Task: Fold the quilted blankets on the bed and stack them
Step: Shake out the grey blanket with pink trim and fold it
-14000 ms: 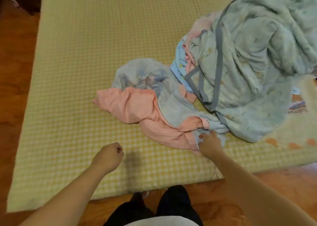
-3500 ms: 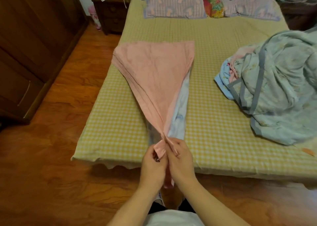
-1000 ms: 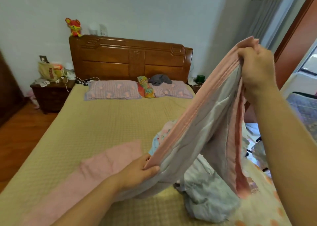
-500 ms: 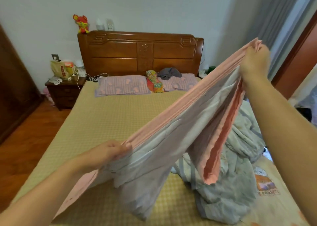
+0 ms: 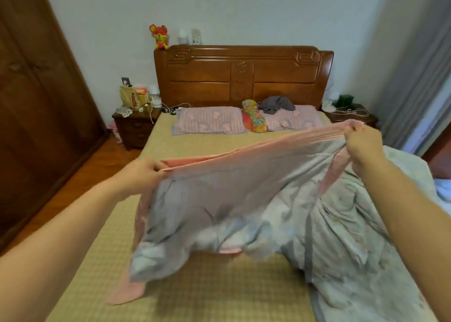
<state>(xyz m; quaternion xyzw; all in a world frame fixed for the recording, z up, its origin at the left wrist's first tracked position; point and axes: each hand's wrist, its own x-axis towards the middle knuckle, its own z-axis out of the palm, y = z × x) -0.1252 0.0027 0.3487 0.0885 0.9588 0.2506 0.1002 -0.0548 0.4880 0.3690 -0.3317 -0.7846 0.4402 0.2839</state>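
A pink and pale blue-grey quilted blanket [image 5: 219, 199] hangs stretched in the air over the bed [image 5: 219, 292]. My left hand [image 5: 141, 175] grips its pink top edge at the left. My right hand [image 5: 363, 143] grips the same edge higher up at the right. The blanket's lower part droops down to the yellow checked sheet, a pink corner trailing at the lower left. A second, pale green floral blanket [image 5: 366, 248] with grey trim lies crumpled on the right side of the bed, partly hidden behind the held one.
Two pink pillows [image 5: 210, 124], a colourful cushion [image 5: 253, 116] and a grey garment [image 5: 275, 104] lie by the wooden headboard [image 5: 244, 75]. Nightstands [image 5: 136, 128] flank the bed. A dark wardrobe [image 5: 36, 102] stands left, grey curtains [image 5: 415, 77] right. Wooden floor runs along the left side.
My right hand has dropped lower and my hands have moved apart, pulling the blanket's top edge flatter and wider. The blanket hangs more spread out over the bed.
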